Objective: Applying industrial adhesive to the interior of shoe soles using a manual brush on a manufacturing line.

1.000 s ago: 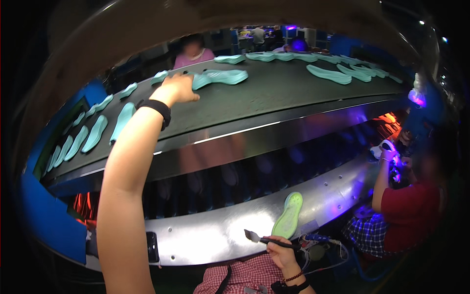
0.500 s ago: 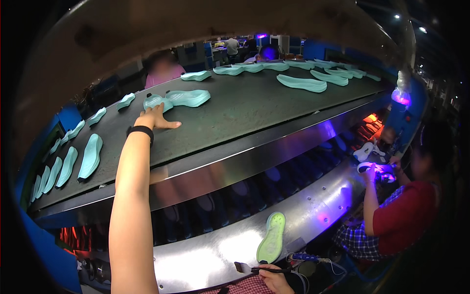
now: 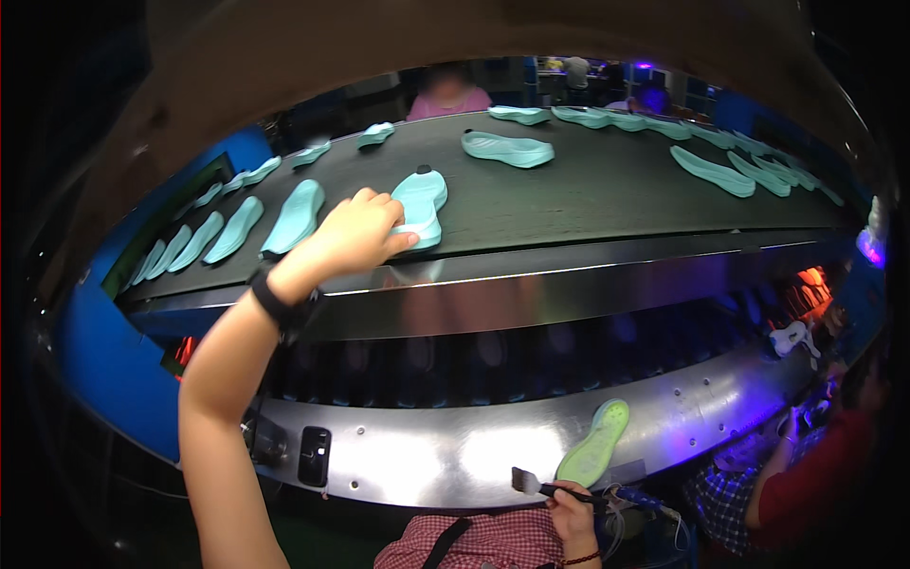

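My left hand [image 3: 358, 230] reaches over the dark conveyor belt [image 3: 526, 204] and grips the near end of a light teal shoe sole [image 3: 420, 196]. Its thumb lies against the sole's side, and the far end points away with a black piece at its tip. Low in front of me, my right hand [image 3: 572, 517] is closed around the dark handle of a flat brush [image 3: 536, 486], bristles to the left. Just beyond that hand lies a yellow-green shoe sole [image 3: 595, 444] on the metal ledge [image 3: 417, 441].
Several teal soles line the belt, among them one left of my hand [image 3: 295, 216] and one farther right [image 3: 509, 149]. A black phone-like object [image 3: 314, 455] lies on the ledge. A co-worker in red [image 3: 828, 465] sits at the right; another person in pink [image 3: 449, 97] is across the belt.
My left hand has drawn one sole nearer and turned it, away from the sole beside it. The view has swung left. My right hand still holds the brush.
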`<action>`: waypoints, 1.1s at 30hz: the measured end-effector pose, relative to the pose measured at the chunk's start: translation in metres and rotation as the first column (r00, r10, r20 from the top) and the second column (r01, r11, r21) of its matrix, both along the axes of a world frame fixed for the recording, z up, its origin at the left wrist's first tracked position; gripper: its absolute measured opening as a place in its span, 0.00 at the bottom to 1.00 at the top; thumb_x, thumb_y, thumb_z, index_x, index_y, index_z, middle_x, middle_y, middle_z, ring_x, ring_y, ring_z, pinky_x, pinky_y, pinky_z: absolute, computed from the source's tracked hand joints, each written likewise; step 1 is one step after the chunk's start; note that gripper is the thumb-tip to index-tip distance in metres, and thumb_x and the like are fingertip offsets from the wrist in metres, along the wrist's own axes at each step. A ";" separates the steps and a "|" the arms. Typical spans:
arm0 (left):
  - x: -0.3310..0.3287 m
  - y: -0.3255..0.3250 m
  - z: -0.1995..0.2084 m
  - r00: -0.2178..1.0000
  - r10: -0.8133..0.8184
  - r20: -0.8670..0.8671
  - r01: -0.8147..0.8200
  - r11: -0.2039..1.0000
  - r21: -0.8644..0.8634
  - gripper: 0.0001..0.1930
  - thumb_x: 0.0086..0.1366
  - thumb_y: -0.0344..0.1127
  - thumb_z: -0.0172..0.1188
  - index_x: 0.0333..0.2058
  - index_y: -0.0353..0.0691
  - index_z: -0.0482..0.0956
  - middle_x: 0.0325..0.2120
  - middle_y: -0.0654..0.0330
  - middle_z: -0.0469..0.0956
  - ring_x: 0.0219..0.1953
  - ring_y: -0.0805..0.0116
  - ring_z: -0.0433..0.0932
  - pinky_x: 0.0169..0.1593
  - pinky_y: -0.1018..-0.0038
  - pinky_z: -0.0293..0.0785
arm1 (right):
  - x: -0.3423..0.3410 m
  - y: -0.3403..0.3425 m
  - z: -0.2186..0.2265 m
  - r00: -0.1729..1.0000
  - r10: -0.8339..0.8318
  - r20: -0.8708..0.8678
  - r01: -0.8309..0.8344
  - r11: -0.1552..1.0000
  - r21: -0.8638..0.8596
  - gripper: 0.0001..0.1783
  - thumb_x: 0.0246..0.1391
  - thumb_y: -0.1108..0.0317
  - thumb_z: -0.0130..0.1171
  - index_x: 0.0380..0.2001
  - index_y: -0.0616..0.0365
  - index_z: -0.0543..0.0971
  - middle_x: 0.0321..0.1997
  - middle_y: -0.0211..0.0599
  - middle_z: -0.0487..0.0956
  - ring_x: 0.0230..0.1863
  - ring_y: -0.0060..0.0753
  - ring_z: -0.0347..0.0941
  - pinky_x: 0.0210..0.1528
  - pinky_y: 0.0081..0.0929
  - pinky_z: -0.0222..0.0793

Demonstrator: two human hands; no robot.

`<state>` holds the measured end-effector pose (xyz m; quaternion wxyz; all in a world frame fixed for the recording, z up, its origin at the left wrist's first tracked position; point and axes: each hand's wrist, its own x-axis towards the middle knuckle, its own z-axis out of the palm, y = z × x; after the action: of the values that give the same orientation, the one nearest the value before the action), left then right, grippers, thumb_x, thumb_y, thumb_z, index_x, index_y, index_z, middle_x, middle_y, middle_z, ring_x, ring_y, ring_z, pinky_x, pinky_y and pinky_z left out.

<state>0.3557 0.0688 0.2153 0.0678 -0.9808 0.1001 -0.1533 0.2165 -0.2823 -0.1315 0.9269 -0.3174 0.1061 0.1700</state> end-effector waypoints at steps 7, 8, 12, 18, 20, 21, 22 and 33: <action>-0.124 -0.001 -0.091 0.792 0.435 0.428 0.577 -0.303 -0.759 0.16 0.59 0.33 0.47 0.46 0.38 0.61 0.43 0.55 0.66 0.43 0.67 0.69 0.48 0.71 0.67 | -0.005 0.003 0.018 0.990 -0.124 0.063 0.132 0.983 -0.128 0.10 0.43 0.81 0.55 0.33 0.69 0.76 0.32 0.43 0.76 0.30 0.30 0.70 0.30 0.22 0.66; -0.134 -0.001 -0.096 0.919 0.329 0.217 0.377 -0.572 -0.728 0.19 0.55 0.28 0.49 0.47 0.34 0.62 0.43 0.52 0.69 0.43 0.64 0.72 0.47 0.71 0.69 | -0.003 0.005 0.021 0.987 -0.141 0.074 0.149 0.981 -0.128 0.10 0.43 0.81 0.55 0.33 0.68 0.76 0.32 0.40 0.76 0.30 0.29 0.70 0.31 0.21 0.65; -0.182 0.018 -0.162 0.973 -0.173 0.150 -0.005 -0.673 -0.740 0.30 0.51 0.31 0.58 0.52 0.27 0.59 0.43 0.47 0.71 0.45 0.54 0.73 0.49 0.62 0.71 | -0.004 0.015 0.033 0.975 -0.131 0.179 0.155 0.980 -0.126 0.11 0.47 0.79 0.54 0.36 0.65 0.76 0.33 0.39 0.76 0.30 0.28 0.71 0.33 0.21 0.68; -0.238 -0.021 -0.295 0.822 -0.470 0.320 -0.453 -0.882 -0.133 0.41 0.57 0.64 0.42 0.59 0.36 0.51 0.51 0.43 0.64 0.49 0.44 0.69 0.52 0.42 0.61 | -0.013 0.037 0.037 0.975 0.021 0.220 0.015 0.986 -0.163 0.11 0.47 0.77 0.55 0.37 0.68 0.75 0.33 0.39 0.77 0.31 0.26 0.71 0.35 0.19 0.66; -0.242 -0.041 -0.318 0.870 -0.487 -0.079 -0.467 -0.761 -0.451 0.46 0.54 0.71 0.41 0.59 0.36 0.53 0.50 0.44 0.65 0.49 0.46 0.68 0.54 0.46 0.61 | -0.019 0.045 0.051 0.981 0.061 0.186 -0.024 0.981 -0.194 0.11 0.47 0.78 0.56 0.37 0.69 0.76 0.30 0.36 0.76 0.29 0.23 0.70 0.33 0.17 0.65; -0.245 -0.052 -0.324 0.881 -0.472 -0.024 -0.452 -0.828 -0.333 0.46 0.54 0.71 0.40 0.59 0.37 0.53 0.51 0.44 0.64 0.50 0.45 0.67 0.54 0.47 0.60 | -0.023 0.052 0.057 0.982 0.087 0.168 -0.048 0.973 -0.224 0.11 0.46 0.78 0.57 0.36 0.70 0.76 0.27 0.34 0.76 0.27 0.21 0.69 0.32 0.15 0.64; -0.248 -0.064 -0.323 0.895 -0.445 0.034 -0.430 -0.879 -0.206 0.46 0.53 0.72 0.39 0.59 0.37 0.53 0.51 0.44 0.64 0.51 0.44 0.66 0.55 0.47 0.59 | -0.026 0.058 0.056 0.982 0.094 0.161 -0.056 0.972 -0.227 0.11 0.46 0.78 0.57 0.36 0.70 0.76 0.27 0.34 0.76 0.27 0.21 0.69 0.32 0.15 0.64; -0.257 -0.100 -0.314 0.921 -0.373 0.113 -0.356 -0.923 -0.145 0.41 0.58 0.70 0.23 0.53 0.41 0.62 0.43 0.49 0.71 0.45 0.53 0.72 0.49 0.59 0.68 | -0.017 0.123 0.078 0.854 0.422 0.304 -0.197 0.804 -0.562 0.12 0.47 0.73 0.60 0.37 0.66 0.77 0.34 0.37 0.79 0.35 0.22 0.73 0.39 0.17 0.68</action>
<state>0.0989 -0.0315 -0.0983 -0.9845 -0.1476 -0.0634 0.0710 0.1994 -0.1591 -0.0533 0.7679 -0.5932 -0.1065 0.2170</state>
